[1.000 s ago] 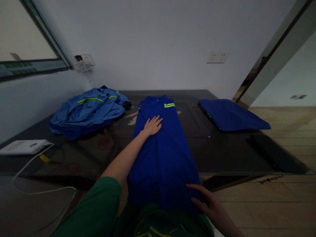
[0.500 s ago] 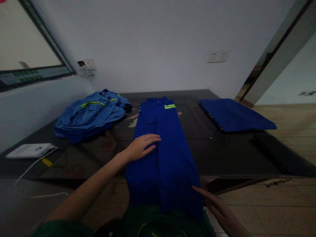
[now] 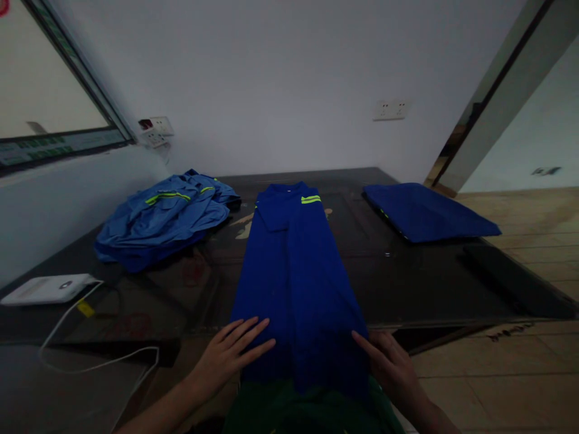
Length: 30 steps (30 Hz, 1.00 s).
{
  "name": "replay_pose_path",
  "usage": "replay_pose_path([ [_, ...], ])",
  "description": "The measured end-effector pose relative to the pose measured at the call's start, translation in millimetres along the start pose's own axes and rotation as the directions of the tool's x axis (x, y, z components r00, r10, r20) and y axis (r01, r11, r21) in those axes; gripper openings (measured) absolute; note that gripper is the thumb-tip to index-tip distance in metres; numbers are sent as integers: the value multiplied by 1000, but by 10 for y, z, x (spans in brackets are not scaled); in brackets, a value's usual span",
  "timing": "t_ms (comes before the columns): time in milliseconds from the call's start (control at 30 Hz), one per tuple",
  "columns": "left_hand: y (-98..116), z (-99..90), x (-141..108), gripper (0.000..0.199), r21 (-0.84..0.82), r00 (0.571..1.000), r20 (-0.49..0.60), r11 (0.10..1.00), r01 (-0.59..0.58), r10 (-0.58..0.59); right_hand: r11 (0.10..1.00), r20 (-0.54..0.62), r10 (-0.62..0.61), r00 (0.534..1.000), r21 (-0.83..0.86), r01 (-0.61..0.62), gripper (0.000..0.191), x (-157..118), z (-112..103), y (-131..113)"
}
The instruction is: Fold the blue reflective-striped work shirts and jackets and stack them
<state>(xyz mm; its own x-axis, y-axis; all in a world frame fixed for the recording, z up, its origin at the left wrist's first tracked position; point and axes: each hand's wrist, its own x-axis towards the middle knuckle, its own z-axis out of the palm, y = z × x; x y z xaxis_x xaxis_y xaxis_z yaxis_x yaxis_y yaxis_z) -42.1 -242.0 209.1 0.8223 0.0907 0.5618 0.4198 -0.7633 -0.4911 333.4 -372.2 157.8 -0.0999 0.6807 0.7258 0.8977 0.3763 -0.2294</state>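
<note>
A blue garment (image 3: pixel 312 265) with yellow-green stripes near its collar lies lengthwise on the dark table (image 3: pixel 420 283), its lower end hanging over the front edge. My left hand (image 3: pixel 233 349) rests on its lower left side with the fingers spread. At the lower right edge of the cloth is my right hand (image 3: pixel 389 361), its index finger stretched onto the fabric and the other fingers partly curled below; whether it pinches the cloth's underside is hidden.
A crumpled pile of blue clothes (image 3: pixel 167 211) lies at the back left, a folded blue garment (image 3: pixel 425 211) at the right. A white device (image 3: pixel 47 289) with a cable sits front left. A black flat object (image 3: pixel 515 280) lies front right.
My left hand has moved from the middle of the garment down to its lower left part. My right hand has stayed at the lower right edge, with more of it showing.
</note>
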Motion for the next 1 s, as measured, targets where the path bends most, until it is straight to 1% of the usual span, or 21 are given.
replay_pose_path([
  [100, -10, -54, 14, 52, -14, 999, -29, 1000, -16, 16, 988, -44, 73, 996, -134, -78, 41, -83, 87, 44],
  [133, -22, -80, 16, 52, -31, 998, -40, 999, -40, 39, 985, -64, 57, 996, -161, -67, 41, -93, 104, 41],
  [233, -60, -136, 22, 51, -53, 993, -59, 993, -108, 104, 971, -88, -107, 990, -222, 85, 49, -56, 100, -41],
  [300, -65, -136, 35, 49, -16, 993, -80, 996, -93, 92, 952, -87, -169, 982, -274, 139, 55, 8, 64, -139],
  [400, -41, -105, 70, 48, 38, 992, -126, 999, -19, 24, 935, -86, -146, 985, -337, 109, 57, 103, 12, -263],
  [467, -26, -98, 91, 47, 56, 991, -134, 998, -12, 19, 929, -68, -146, 987, -351, 113, 56, 144, 1, -289],
  [533, -25, -113, 97, 46, 60, 992, -118, 998, -26, 33, 928, -53, -147, 988, -352, 120, 54, 162, 6, -273],
  [600, -43, -138, 76, 45, 33, 992, -116, 999, -42, 45, 934, -55, -154, 987, -334, 127, 51, 161, 15, -241],
  [667, -72, -156, 30, 45, -30, 992, -107, 997, -67, 63, 947, -70, -157, 985, -294, 130, 46, 151, 12, -219],
  [733, -107, -159, -26, 45, -115, 992, -93, 989, -94, 84, 963, -90, -152, 984, -238, 127, 42, 146, -13, -217],
  [833, -157, -152, -69, 45, -257, 993, -85, 961, -103, 83, 982, -116, -147, 982, -135, 131, 39, 195, -105, -240],
  [933, -210, -194, -2, 44, -424, 990, -124, 898, -118, 72, 986, -122, -162, 979, 26, 166, 31, 340, -260, -287],
  [1000, -253, -283, 101, 42, -550, 990, -126, 826, -123, 63, 970, -97, -164, 982, 167, 179, 27, 461, -389, -340],
])
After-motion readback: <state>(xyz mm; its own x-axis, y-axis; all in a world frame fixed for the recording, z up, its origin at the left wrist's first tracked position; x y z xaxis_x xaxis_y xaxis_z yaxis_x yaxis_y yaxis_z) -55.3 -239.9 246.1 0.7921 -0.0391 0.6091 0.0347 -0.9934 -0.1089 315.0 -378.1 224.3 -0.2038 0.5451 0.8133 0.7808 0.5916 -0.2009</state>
